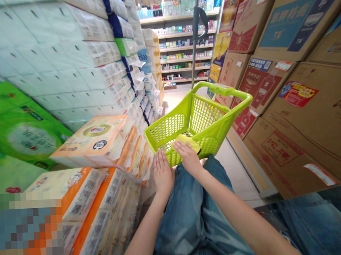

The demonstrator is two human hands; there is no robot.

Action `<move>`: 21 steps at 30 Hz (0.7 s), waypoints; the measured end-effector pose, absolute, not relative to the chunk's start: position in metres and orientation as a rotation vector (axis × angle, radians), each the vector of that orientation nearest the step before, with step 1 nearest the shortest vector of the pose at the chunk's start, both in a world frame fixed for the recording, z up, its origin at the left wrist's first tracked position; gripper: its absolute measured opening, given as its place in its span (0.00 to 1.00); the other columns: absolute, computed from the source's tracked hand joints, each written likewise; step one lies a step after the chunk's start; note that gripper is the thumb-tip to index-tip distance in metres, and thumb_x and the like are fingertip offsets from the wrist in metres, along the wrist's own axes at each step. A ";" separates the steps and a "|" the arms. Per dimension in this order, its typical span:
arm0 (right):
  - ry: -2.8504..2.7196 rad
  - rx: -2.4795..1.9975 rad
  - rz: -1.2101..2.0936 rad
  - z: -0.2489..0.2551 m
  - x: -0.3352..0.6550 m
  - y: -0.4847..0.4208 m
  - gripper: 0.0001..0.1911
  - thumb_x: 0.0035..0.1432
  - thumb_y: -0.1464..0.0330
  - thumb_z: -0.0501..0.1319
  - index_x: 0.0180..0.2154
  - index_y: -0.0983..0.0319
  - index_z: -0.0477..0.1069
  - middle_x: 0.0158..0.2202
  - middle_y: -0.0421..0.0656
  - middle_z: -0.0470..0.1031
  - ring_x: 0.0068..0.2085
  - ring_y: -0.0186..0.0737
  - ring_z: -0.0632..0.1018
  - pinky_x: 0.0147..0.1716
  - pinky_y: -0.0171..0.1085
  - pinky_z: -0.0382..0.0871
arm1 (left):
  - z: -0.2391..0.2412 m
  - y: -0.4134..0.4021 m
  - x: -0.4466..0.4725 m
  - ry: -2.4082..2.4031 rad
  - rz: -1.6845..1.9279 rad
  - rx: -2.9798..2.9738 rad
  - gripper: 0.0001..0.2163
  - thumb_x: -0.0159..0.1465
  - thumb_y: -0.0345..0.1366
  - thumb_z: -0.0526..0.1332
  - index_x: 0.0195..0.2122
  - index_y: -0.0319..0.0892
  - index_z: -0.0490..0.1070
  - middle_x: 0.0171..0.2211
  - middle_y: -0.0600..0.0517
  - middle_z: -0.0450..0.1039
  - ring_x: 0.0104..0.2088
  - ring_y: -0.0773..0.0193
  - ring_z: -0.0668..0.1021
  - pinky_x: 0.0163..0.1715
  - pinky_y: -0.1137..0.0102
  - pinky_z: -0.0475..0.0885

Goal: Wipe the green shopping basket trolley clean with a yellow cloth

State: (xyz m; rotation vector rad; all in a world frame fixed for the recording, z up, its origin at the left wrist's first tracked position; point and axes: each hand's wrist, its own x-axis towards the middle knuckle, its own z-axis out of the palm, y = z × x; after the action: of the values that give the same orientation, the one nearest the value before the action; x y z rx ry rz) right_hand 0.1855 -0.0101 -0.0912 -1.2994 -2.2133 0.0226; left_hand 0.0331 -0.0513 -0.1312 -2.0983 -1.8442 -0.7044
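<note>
A lime-green plastic shopping basket [170, 128] stands in the aisle in front of my legs, and I see nothing inside it. My left hand [163, 172] lies against the basket's near wall, fingers straight and together, holding nothing. My right hand [188, 156] rests on the near rim, fingers curled over a yellow-green handle piece [190, 140]. A second green handle [222, 89] arches over the far rim. Both forearms reach forward over my blue jeans.
Stacked tissue packs, white, green and orange [99, 140], wall the left side of the aisle. Large cardboard cartons [298, 109] line the right. A metal pole [196, 38] stands beyond the basket. Shelves of small goods [180, 47] close the far end. Pale floor runs between.
</note>
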 end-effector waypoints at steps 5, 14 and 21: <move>-1.976 -1.547 -0.012 -0.080 0.246 0.013 0.42 0.49 0.87 0.46 0.65 0.63 0.62 0.66 0.44 0.66 0.69 0.42 0.60 0.70 0.52 0.47 | -0.128 -0.054 0.035 -1.844 -0.703 -2.111 0.37 0.62 0.29 0.55 0.70 0.23 0.42 0.71 0.31 0.47 0.71 0.47 0.52 0.68 0.53 0.55; -2.082 -1.393 0.134 -0.090 0.137 -0.020 0.33 0.58 0.83 0.48 0.64 0.65 0.64 0.65 0.48 0.66 0.69 0.44 0.61 0.70 0.52 0.48 | -0.132 -0.050 0.034 -1.880 -0.684 -2.087 0.33 0.64 0.27 0.51 0.70 0.26 0.44 0.71 0.33 0.48 0.71 0.50 0.53 0.68 0.54 0.57; -2.230 -1.289 0.079 -0.091 0.167 -0.016 0.38 0.55 0.84 0.48 0.66 0.62 0.60 0.67 0.45 0.64 0.69 0.41 0.61 0.70 0.49 0.49 | -0.131 -0.052 0.033 -1.862 -0.701 -2.102 0.36 0.64 0.29 0.54 0.71 0.26 0.41 0.71 0.32 0.46 0.72 0.50 0.52 0.68 0.53 0.56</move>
State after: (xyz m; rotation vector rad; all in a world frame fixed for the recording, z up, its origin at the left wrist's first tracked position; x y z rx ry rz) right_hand 0.1674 -0.0160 -0.0909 -1.2893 -2.2299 0.0788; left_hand 0.0334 -0.0515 -0.1307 -2.1022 -1.8623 -0.7011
